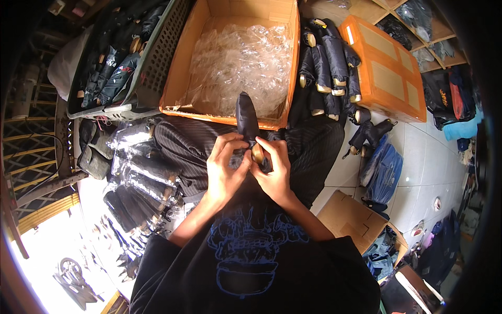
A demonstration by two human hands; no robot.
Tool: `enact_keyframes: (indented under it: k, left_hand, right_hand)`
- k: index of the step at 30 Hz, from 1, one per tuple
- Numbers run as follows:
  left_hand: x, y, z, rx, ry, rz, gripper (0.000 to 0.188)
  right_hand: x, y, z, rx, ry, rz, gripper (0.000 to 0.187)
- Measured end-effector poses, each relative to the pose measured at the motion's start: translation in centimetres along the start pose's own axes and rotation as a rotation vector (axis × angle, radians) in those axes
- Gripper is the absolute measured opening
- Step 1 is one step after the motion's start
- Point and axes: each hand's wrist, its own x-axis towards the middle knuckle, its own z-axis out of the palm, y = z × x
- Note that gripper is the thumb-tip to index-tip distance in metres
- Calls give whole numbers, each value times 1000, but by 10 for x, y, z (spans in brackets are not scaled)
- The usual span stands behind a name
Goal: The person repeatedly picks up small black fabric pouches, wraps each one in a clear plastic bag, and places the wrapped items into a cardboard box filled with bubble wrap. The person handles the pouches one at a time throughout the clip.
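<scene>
Floor: pale tiles [421, 157] at the right of the frame, bright light at lower left.
Carton: an open box [183, 57] at top centre, clear plastic wrap [238, 60] inside.
Crate: dark, perforated [162, 47], upper left.
Taped box: orange-edged [387, 68], upper right.
Bundle: slim black cloth roll [246, 118] at frame centre, tapering upward, with a glossy tan end piece [257, 153] below.
Fingers: left hand [225, 170] and right hand [274, 167] both pinch narrowly around the bundle's lower end, thumbs near each other.
</scene>
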Motion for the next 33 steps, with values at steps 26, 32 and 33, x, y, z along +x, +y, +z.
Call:
enact_keyframes:
  k: [26, 32, 33]
  left_hand:
    - [-23, -27, -31, -53, -81, 1, 29]
    - [-27, -17, -23, -106, 80, -122, 17]
    - [-27, -16, -22, -110, 94, -138, 16]
  right_hand:
    - [-9, 3, -5, -41, -137, -220, 60]
    - [-3, 0, -3, -84, -130, -260, 59]
    - [-2, -1, -2, -98, -128, -268, 58]
